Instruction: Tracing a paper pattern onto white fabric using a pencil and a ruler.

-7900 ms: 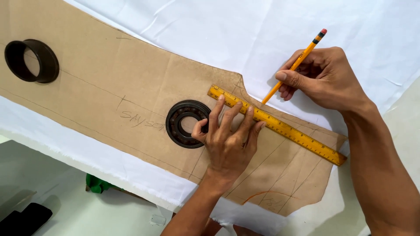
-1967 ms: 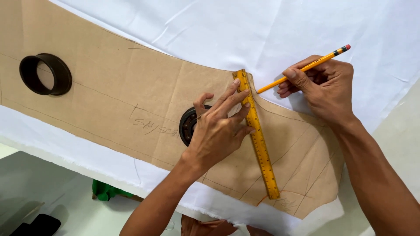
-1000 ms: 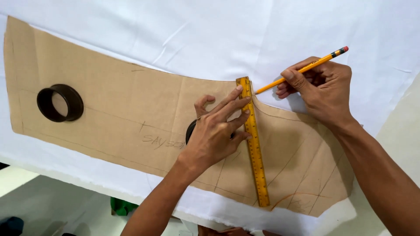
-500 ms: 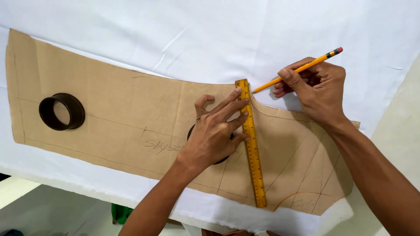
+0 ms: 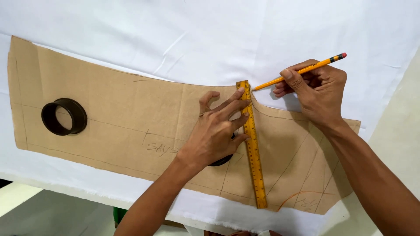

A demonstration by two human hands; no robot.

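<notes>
From the head camera I see the ruler [image 5: 253, 144] now standing almost straight across the brown pattern [image 5: 131, 118], where some seconds ago it lay slanted along the upper edge – so a new line is being set up. My left hand [image 5: 215, 133] presses flat with spread fingers on the ruler, half hiding a black ring [image 5: 222, 160]. My right hand [image 5: 317, 89] grips the pencil [image 5: 302, 71], tip just beside the ruler's top end. A second ring [image 5: 64, 116] rests far left on the pattern, over white cloth [image 5: 210, 39].

A tailoring workshop: brown paper pattern [image 5: 131, 118] on white cloth [image 5: 197, 39], yellow ruler [image 5: 253, 144], black ring weight [image 5: 64, 116].
</notes>
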